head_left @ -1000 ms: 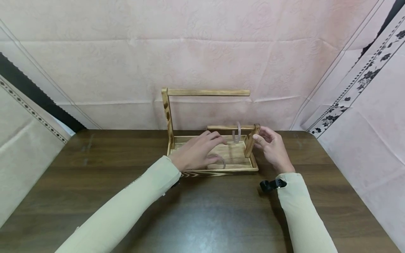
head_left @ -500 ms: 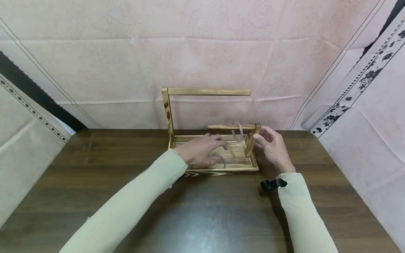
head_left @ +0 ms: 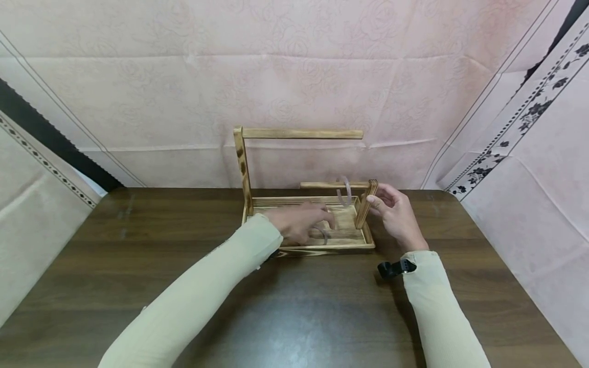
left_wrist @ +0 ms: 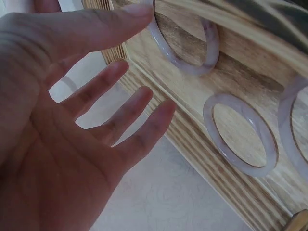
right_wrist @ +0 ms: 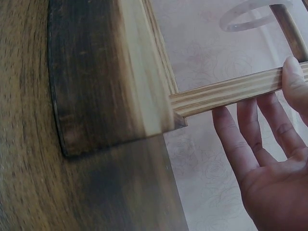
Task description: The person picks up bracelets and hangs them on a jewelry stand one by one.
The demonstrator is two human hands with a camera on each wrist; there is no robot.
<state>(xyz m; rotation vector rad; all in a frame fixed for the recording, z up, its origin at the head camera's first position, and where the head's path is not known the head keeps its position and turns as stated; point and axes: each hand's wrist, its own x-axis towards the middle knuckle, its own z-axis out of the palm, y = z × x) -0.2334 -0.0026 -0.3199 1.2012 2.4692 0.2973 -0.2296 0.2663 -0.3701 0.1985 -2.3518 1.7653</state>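
A wooden jewelry stand (head_left: 329,250) has a shallow tray, a tall left post with a long bar (head_left: 301,134), and a short right post (head_left: 363,207) with a shorter bar. Pale lilac bangles (left_wrist: 275,156) lie in the tray, three showing in the left wrist view. Another bangle (head_left: 348,197) hangs from the short bar. My left hand (head_left: 299,221) reaches over the tray, fingers spread and fairly straight, thumb tip right at one bangle's rim (left_wrist: 211,53). My right hand (head_left: 399,217) holds the short post between thumb and fingers, as the right wrist view (right_wrist: 276,139) shows.
The stand sits near the far edge of a dark brown wooden table (head_left: 294,317). Behind it hangs a pale pink patterned cloth (head_left: 294,76), with more cloth at both sides. A black strap device (head_left: 395,268) is on the right wrist.
My left hand has moved to the right across the tray, its fingers tipping lower. The hanging bangle has turned slightly on its bar. My right hand keeps its hold on the post.
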